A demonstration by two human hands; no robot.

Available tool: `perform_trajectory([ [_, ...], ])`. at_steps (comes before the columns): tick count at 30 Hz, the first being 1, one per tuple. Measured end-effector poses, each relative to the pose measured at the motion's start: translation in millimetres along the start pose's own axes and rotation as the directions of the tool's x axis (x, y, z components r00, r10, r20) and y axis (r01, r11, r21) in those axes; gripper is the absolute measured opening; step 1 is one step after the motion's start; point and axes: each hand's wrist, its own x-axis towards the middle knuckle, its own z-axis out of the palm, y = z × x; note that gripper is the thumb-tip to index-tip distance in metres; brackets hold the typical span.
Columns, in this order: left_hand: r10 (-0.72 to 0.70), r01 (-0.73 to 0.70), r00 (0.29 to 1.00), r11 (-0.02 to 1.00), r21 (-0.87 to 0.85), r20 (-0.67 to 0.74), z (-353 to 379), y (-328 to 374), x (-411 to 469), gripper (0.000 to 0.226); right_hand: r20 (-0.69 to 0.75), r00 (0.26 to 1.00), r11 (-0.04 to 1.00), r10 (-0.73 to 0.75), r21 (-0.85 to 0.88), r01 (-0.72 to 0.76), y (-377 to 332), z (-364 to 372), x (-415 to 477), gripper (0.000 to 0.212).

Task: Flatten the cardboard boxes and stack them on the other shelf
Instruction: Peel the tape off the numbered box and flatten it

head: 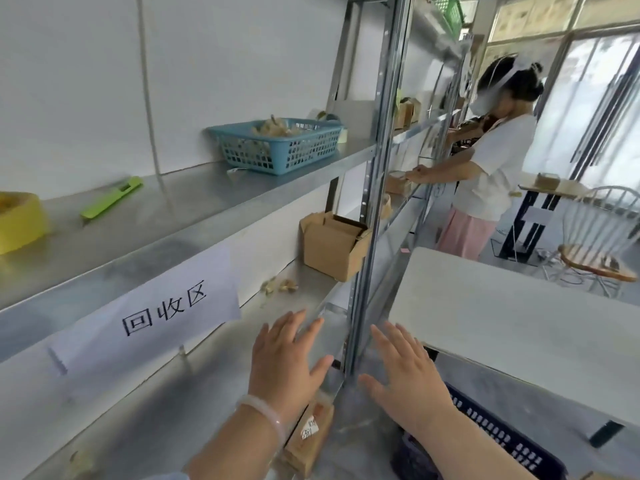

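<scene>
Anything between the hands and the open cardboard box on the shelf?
Left hand: only small scraps on the shelf before the box. Right hand: the metal upright stands between it and the box.

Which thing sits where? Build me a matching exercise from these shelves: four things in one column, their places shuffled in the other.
Things:
1. blue basket
2. green cutter
3. open cardboard box
4. paper sign

Places:
A. fixed to the upper shelf's front edge
B. lower shelf, by the metal upright
C. upper shelf, filled with crumpled scraps
D. upper shelf, lying flat near the yellow roll

Pairs: 1-C, 2-D, 3-B, 4-A
</scene>
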Motion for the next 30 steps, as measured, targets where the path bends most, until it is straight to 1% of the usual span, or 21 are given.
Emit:
perform_trajectory([
  [5, -0.022, 0.023, 0.998, 1.0, -0.008, 0.06, 43.0, -20.0, 85.9, 0.06, -0.033, 0.999, 0.999, 0.019, 0.028, -0.018, 26.8, 5.1, 89.1, 0.079],
  [11, -0.074, 0.077, 0.987, 0.997, -0.016, 0.142, 89.7, -36.9, 132.2, 0.065, 0.039, 0.997, 0.993, 0.061, 0.1, -0.064, 51.5, 20.7, 170.1, 0.082],
  [14, -0.125, 0.13, 0.979, 0.991, -0.018, 0.16, 113.0, -47.3, 159.4, 0.068, 0.046, 0.998, 0.987, 0.041, 0.152, -0.047, 61.2, 28.3, 221.5, 0.081],
  [17, -0.195, 0.203, 0.966, 0.979, -0.033, 0.168, 135.6, -50.6, 195.7, 0.069, 0.057, 0.998, 0.979, -0.011, 0.203, -0.001, 73.5, 33.0, 275.9, 0.08],
  [20, -0.27, 0.282, 0.946, 0.958, -0.05, 0.178, 158.2, -50.6, 234.1, 0.075, 0.019, 1.0, 0.952, -0.017, 0.306, 0.01, 91.9, 32.1, 328.7, 0.079],
  [23, -0.344, 0.364, 0.918, 0.928, -0.074, 0.199, 182.3, -49.3, 262.5, 0.074, 0.031, 0.999, 0.905, 0.029, 0.423, -0.039, 113.6, 31.6, 371.3, 0.069],
  [25, -0.406, 0.434, 0.891, 0.893, -0.121, 0.204, 196.7, -46.8, 278.3, 0.073, 0.031, 0.999, 0.891, 0.014, 0.454, -0.027, 125.4, 35.5, 391.4, 0.059],
  [28, -0.487, 0.526, 0.848, 0.819, -0.227, 0.209, 213.0, -43.3, 298.4, 0.072, -0.078, 0.996, 0.843, -0.045, 0.531, 0.08, 134.0, 42.0, 411.1, 0.041],
  [30, -0.504, 0.557, 0.829, 0.787, -0.267, 0.242, 220.0, -41.3, 306.8, 0.072, -0.138, 0.99, 0.785, -0.011, 0.612, 0.094, 137.5, 46.3, 421.0, 0.03],
])
